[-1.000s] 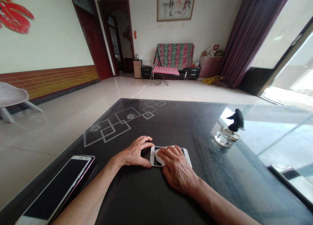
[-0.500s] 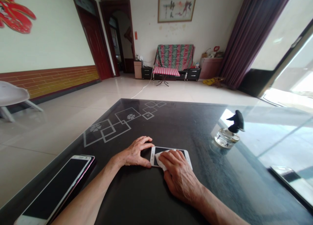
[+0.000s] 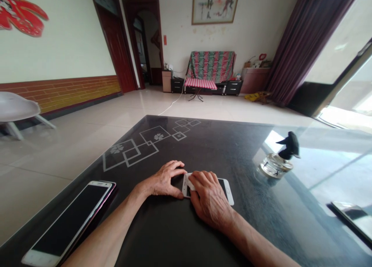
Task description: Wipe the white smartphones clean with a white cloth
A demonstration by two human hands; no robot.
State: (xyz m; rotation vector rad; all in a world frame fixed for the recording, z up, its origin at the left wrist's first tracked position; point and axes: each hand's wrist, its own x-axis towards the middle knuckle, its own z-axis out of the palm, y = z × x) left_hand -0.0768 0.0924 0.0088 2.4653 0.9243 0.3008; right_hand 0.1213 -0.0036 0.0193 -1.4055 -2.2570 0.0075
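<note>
A white smartphone (image 3: 229,193) lies flat, screen up, on the dark glossy table (image 3: 162,232). My left hand (image 3: 165,180) grips its left end, the thumb at the near edge and a finger at the far edge, with the other fingers stretched beyond. My right hand (image 3: 209,197) presses a white tissue or cloth (image 3: 190,182) against the screen near that left end. Most of the cloth is hidden beneath my fingers. The right end of the phone, with its oval button, shows past my right hand.
Left of my left forearm lies a larger white phone (image 3: 69,220). A clear spray bottle (image 3: 276,165) with a black trigger head stands to the right. Another dark, flat device (image 3: 353,216) is at the table's right side. Beyond are a white chair (image 3: 19,106) and a striped small table (image 3: 200,83).
My right hand has slid the cloth leftward along the screen, exposing more of the phone's right end. My left hand keeps its grip. The whole view has shifted slightly.
</note>
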